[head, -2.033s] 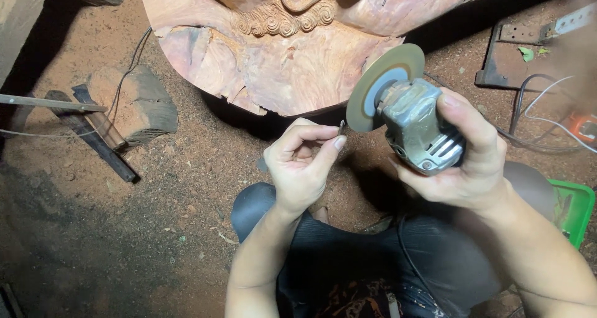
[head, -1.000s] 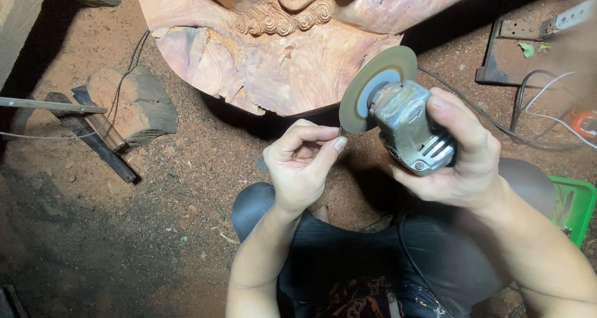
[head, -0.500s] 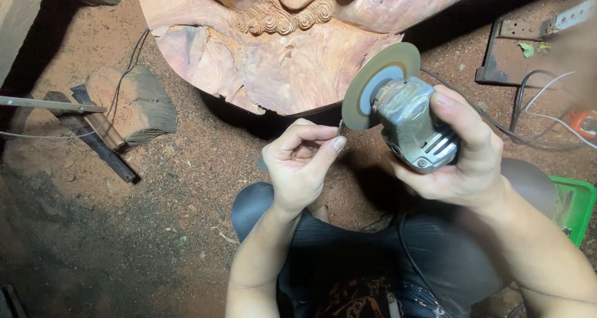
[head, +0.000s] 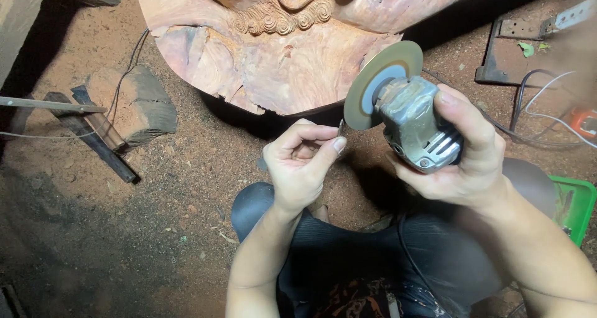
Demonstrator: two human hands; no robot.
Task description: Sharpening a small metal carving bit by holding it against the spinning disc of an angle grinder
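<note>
On the red dirt at the left lie dark metal bars (head: 93, 138) against a rough grey wood block (head: 140, 103). The left hand (head: 301, 165) pinches a small thin metal piece (head: 341, 128) just beside the round tan grinding disc (head: 382, 82). The right hand (head: 463, 159) clasps the grey metal angle grinder (head: 416, 128), below the large reddish carved wood slab (head: 280, 50); a green plastic tray (head: 575, 206) sits at the far right.

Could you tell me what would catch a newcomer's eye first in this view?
Most likely the grey angle grinder with its round disc, gripped in the right hand at centre right. Beside it, the left hand pinches a small metal piece near the disc's edge. Above both, a large reddish wood carving fills the top.
</note>
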